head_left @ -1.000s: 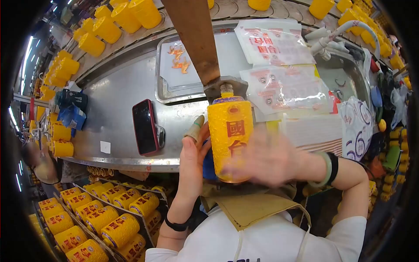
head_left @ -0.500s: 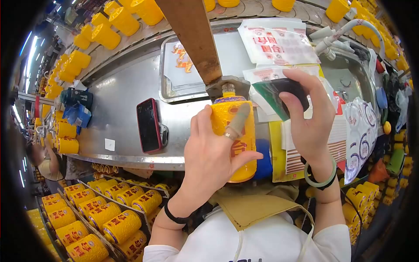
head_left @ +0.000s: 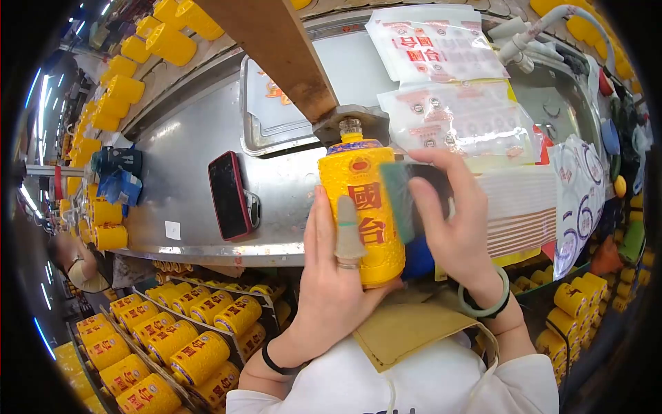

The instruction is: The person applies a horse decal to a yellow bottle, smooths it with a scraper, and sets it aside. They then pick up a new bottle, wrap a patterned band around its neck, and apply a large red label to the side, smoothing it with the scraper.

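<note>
A yellow textured bottle [head_left: 372,181] with red characters and a clear glass neck leans against a metal bracket [head_left: 350,116] on a wooden beam. My left hand [head_left: 334,286] wraps the bottle's left side and lower end; one finger, in a pale finger cot, lies along its front. In my right hand [head_left: 452,217] is a flat green and dark scraper [head_left: 395,196], gripped between thumb and fingers. Its green edge is against or very close to the bottle's right side; contact is hard to tell through the blur.
Printed transfer sheets [head_left: 441,52] and striped sheets [head_left: 520,207] lie to the right, near a sink with a faucet [head_left: 514,50]. A phone [head_left: 229,195] and a metal tray [head_left: 276,146] are on the left. Racks of yellow bottles [head_left: 200,357] stand below; a person is far left.
My right hand has brought the scraper down and left to the bottle's side. My left hand has shifted lower, and the bottle has turned so its red characters face up.
</note>
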Motion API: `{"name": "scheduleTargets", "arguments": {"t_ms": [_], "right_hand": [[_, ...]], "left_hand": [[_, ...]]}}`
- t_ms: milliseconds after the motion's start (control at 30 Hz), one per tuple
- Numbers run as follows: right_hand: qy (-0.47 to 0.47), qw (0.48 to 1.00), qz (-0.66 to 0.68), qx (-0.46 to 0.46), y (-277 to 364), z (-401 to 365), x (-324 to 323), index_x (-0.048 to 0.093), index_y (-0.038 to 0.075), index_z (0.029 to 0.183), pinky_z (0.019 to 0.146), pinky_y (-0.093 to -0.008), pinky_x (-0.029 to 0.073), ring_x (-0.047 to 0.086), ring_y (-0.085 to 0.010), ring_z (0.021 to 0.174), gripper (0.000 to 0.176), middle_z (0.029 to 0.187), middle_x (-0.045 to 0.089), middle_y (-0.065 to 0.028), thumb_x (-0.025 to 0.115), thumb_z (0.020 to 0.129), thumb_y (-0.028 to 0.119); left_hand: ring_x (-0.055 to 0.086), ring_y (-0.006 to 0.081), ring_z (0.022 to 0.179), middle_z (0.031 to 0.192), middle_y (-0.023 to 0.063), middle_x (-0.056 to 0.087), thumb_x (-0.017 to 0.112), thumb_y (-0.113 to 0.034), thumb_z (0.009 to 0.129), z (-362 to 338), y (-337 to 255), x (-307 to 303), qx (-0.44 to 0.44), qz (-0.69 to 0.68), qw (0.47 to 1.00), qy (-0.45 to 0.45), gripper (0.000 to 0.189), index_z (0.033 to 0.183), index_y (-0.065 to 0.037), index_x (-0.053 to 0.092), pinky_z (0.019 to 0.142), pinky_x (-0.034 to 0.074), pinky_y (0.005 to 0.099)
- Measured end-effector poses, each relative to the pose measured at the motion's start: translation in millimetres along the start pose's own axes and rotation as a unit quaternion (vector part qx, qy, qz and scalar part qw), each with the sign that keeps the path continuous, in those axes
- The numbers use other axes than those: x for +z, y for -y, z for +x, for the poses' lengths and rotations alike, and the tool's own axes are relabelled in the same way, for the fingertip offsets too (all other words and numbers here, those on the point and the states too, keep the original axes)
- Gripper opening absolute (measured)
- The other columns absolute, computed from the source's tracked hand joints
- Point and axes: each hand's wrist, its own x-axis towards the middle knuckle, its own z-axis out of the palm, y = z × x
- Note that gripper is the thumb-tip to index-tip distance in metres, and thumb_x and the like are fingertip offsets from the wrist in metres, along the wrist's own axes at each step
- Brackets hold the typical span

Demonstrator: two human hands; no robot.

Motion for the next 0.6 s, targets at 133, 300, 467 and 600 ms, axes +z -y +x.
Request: {"name": "scheduleTargets", "arguments": {"t_ms": [133,300,467,600], "right_hand": [[-0.027,0.983,-0.177,-0.038,-18,13,-18,0.065,-0.001,0.116,0.083,-0.0333,0.051,0.065,-0.0189,0.098,0.019,0.104,0.066,-0.0093,0.06,0.098,0.0],[0.047,0.987,0.109,0.11,-4,5,-14,0.06,0.001,0.122,0.091,-0.0269,0.047,0.057,-0.0122,0.102,0.023,0.107,0.061,-0.004,0.063,0.1,0.006],[0.134,0.973,0.133,0.13,-16,-1,5,0.051,0.005,0.115,0.103,-0.031,0.041,0.05,-0.0147,0.113,0.038,0.115,0.055,-0.006,0.078,0.091,0.015],[0.116,0.951,0.217,0.188,-20,-3,13,0.05,0.005,0.112,0.105,-0.031,0.039,0.049,-0.0153,0.115,0.04,0.115,0.055,-0.0073,0.08,0.088,0.014]], "left_hand": [[0.039,0.0545,0.142,0.16,0.038,0.026,0.093,-0.019,0.071,-2,16,7,0.007,-0.072,0.997,-0.025,0.097,0.15,0.005,0.042,0.115,0.039,0.0532],[0.036,0.0518,0.146,0.161,0.037,0.025,0.092,-0.019,0.072,-3,16,7,-0.05,-0.142,0.989,0.016,0.09,0.148,0.001,0.048,0.116,0.038,0.051],[0.041,0.0436,0.145,0.161,0.0327,0.029,0.09,-0.018,0.077,-4,14,4,-0.082,-0.263,0.961,0.036,0.098,0.155,0.002,0.034,0.116,0.04,0.0483],[0.058,0.0236,0.129,0.144,0.0186,0.051,0.079,-0.008,0.09,4,11,12,-0.123,-0.496,0.859,-0.022,0.089,0.158,0.002,0.022,0.108,0.048,0.0401]]}}
